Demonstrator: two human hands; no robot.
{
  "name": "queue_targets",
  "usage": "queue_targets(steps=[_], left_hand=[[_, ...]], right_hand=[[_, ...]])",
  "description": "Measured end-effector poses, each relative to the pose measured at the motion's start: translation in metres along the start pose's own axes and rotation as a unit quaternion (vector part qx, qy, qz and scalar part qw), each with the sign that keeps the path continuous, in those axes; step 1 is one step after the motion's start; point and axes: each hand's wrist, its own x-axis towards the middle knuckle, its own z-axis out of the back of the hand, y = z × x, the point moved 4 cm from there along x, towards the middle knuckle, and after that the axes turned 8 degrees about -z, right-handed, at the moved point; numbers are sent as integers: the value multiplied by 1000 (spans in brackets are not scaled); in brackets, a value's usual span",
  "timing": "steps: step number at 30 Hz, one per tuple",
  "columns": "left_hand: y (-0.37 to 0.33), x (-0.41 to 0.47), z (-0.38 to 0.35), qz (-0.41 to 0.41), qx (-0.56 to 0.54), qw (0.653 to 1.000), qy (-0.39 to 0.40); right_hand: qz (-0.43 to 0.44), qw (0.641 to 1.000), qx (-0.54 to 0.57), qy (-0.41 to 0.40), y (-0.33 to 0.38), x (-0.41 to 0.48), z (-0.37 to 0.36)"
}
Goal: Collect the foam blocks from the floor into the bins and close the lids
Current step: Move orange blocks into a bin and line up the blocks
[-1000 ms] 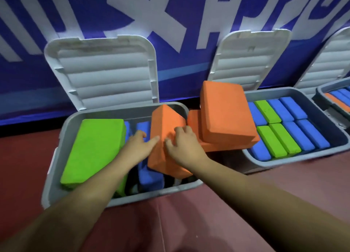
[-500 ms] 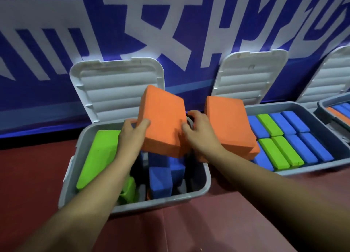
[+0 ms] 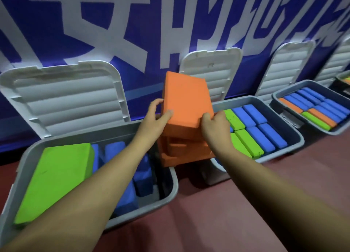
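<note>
Four grey plastic bins (image 3: 173, 183) run from lower left to the right edge, with four white ribbed lids (image 3: 72, 100). Two hands show: left hand (image 3: 151, 124), right hand (image 3: 216, 126). At centre frame, one orange rectangular foam block (image 3: 186, 102) sits atop at least two more, blurred. Five green foam blocks (image 3: 55, 179) show: one in the leftmost bin, three in the second, one in the third. Four blue foam blocks (image 3: 262, 140) are plainly countable in the second bin.

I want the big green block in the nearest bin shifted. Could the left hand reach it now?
Probably, once freed: the left hand grips the orange block together with the right hand. The green block lies uncovered in the open bin, beside that forearm.
</note>
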Motion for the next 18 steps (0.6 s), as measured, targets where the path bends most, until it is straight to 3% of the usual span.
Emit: queue_targets(steps=[4, 8, 10, 12, 14, 16, 18], left_hand=[[23, -3, -5, 2, 79, 997, -3], [24, 3, -8, -4, 116, 993, 11], [24, 1, -5, 12, 102, 994, 32], [17, -5, 2, 19, 89, 994, 64], [10, -8, 23, 17, 64, 997, 50], [12, -12, 58, 12, 51, 999, -10], [24, -26, 93, 12, 118, 992, -46]], right_hand=[[45, 999, -27, 0, -20, 3, -16], [21, 999, -30, 8, -20, 13, -22], [24, 996, -83, -4, -16, 12, -19], [99, 983, -137, -66, 3, 4, -11], [197, 972, -88, -91, 37, -14, -9], [262, 960, -40, -85, 70, -37, -17], [298, 954, -18, -39, 89, -60, -37]])
